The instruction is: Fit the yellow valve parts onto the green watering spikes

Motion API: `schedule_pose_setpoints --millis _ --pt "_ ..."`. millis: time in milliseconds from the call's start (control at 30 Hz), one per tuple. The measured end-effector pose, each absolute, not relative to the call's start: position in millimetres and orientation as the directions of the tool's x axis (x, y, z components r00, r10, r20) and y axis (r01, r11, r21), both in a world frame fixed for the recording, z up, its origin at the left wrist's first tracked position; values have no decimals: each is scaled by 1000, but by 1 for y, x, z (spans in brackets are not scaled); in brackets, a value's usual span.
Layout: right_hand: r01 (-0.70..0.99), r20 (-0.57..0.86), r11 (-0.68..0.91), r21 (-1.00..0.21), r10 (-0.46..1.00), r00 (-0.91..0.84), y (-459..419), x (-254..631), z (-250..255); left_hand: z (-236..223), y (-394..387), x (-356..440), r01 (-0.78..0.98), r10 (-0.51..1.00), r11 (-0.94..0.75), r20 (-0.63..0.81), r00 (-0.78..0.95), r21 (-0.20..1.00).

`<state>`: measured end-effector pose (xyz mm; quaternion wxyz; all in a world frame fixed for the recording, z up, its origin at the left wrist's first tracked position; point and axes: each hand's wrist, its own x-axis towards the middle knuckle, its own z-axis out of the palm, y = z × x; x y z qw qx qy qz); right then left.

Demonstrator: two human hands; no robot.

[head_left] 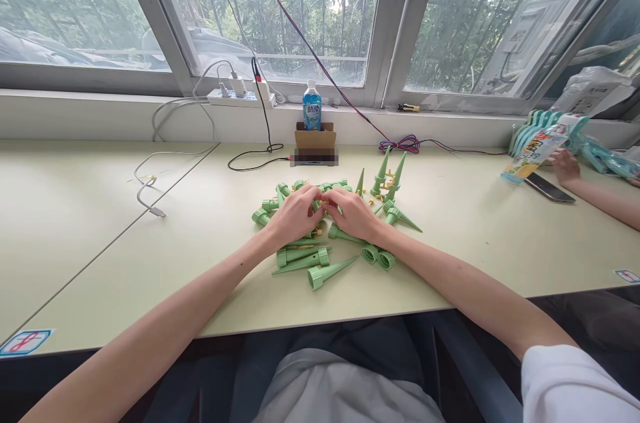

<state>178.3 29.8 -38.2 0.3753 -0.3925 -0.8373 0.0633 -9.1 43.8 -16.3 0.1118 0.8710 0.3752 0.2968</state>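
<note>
A heap of several green plastic cone spikes lies in the middle of the pale table, mixed with small yellow parts. Both hands rest on top of the heap, fingertips meeting. My left hand has its fingers curled down round a green piece. My right hand is also curled, pinching something small and yellowish at the point where the hands meet. A few spikes stand upright just behind the right hand.
A small cardboard box and a blue-labelled bottle stand at the table's back. Cables trail from a power strip on the sill. Another person's hand lies at the far right by a phone and packets.
</note>
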Motion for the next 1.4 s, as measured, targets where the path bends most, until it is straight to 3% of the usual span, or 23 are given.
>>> schedule_pose_setpoints --millis 1400 --pt "599 542 662 -450 736 -405 28 177 -34 -16 43 -7 582 691 -723 399 602 373"
